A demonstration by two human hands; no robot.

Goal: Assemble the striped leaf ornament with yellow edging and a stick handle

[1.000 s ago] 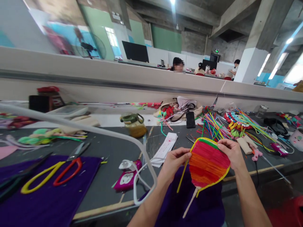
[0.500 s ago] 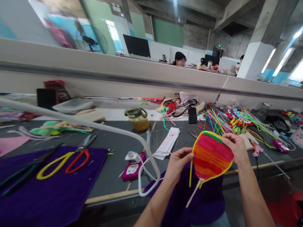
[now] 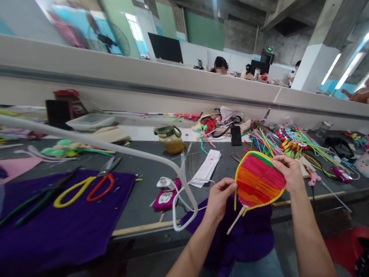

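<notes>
Our left grip (image 3: 220, 195) is pinched closed, thumb to fingers, on the nine-o'clock edge of the striped fan (image 3: 259, 181), and our right grip (image 3: 290, 172) pinches its rim at one o'clock. We have the fan raised at four o'clock from the middle of our view, its long axis running from seven to one, the pale handle (image 3: 235, 224) pointing toward seven. A yellow strip (image 3: 235, 201) hangs from its left edge toward six. The fingers behind the rim are hidden from us, so we cannot tell how far they reach. Our left forearm slants up toward one, our right toward eleven, both cut off below. Beyond, at twelve from the fan, coloured stems (image 3: 263, 140) lie on the bench (image 3: 138, 148); toward nine come the paper slips (image 3: 206, 168), then the scissors (image 3: 99, 184). The dark-handled tool (image 3: 40, 197) farther left is hard to identify.
</notes>
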